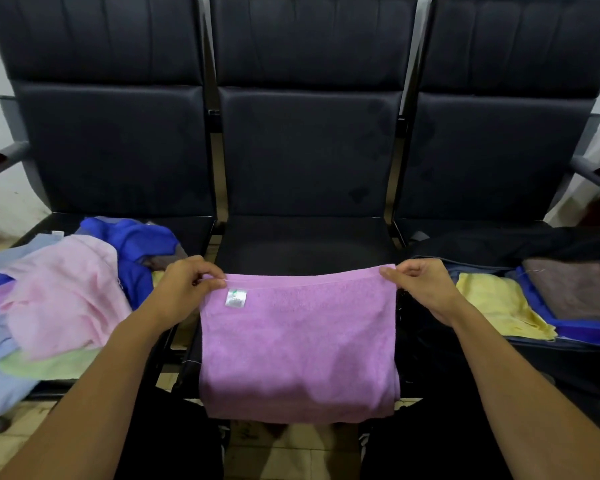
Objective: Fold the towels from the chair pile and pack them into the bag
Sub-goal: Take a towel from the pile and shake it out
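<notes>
My left hand (184, 289) and right hand (426, 289) each pinch a top corner of the purple towel (298, 344). It hangs over the middle seat (305, 240), with the towel pile (66, 292) left of that seat and the bag (541, 306) right of it.

Towel pile (52, 299) at left: cut off by left frame edge, lower layers buried under the pink one. Bag (551, 355) at lower right: runs off the right edge, white print on its side cropped and unreadable. Purple towel (298, 344): label (235, 298) text too small to read, covers front of middle seat (305, 244). Brown towel (575, 292) in bag partly cropped.
</notes>
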Action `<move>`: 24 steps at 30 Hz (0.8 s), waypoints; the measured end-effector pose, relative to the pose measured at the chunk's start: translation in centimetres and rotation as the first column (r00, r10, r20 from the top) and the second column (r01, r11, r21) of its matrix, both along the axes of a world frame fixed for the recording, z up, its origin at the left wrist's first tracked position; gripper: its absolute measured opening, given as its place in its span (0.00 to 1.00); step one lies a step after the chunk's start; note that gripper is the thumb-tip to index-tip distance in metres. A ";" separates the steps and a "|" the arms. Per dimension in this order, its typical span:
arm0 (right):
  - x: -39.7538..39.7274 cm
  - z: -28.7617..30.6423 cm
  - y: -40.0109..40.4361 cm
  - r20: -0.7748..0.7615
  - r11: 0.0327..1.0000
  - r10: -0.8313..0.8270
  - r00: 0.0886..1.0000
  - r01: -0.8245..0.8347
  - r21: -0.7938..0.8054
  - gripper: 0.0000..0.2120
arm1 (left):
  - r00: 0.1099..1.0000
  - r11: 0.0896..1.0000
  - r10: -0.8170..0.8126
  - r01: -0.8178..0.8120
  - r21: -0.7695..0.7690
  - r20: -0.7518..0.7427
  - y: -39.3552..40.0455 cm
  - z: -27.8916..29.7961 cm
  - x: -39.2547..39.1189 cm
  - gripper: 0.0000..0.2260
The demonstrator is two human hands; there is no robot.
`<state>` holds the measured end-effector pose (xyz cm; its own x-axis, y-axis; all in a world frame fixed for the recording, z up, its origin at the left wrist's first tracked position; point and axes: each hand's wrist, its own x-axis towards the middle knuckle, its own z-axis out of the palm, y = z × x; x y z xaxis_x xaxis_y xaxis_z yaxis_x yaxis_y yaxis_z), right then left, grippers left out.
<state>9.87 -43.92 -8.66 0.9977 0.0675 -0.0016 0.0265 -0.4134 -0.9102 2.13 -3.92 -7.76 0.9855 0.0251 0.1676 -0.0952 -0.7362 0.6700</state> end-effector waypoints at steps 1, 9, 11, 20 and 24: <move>0.1 0.0 0.1 0.001 1.000 -0.006 1.000 0.006 0.005 0.07 | 1.000 1.000 -0.006 0.006 0.002 -0.006 0.0 0.0 0.0 0.05; 0.2 -0.4 -0.3 -0.010 1.000 -0.012 1.000 0.012 0.006 0.01 | 0.995 1.000 0.026 -0.027 0.004 0.098 0.3 -0.5 0.2 0.05; 0.3 -0.2 -0.2 -0.012 1.000 -0.003 1.000 0.003 0.012 0.05 | 0.992 1.000 0.029 -0.028 -0.004 0.120 0.3 -0.5 0.5 0.03; 0.6 -0.7 -0.5 -0.068 0.990 0.023 0.997 -0.032 -0.139 0.08 | 0.992 0.998 0.014 -0.022 0.061 0.122 1.7 -1.2 1.3 0.04; 0.4 -0.7 -0.7 -0.084 0.990 0.076 0.994 -0.085 -0.111 0.04 | 0.994 0.997 -0.019 0.011 0.077 0.104 2.2 -1.7 1.0 0.04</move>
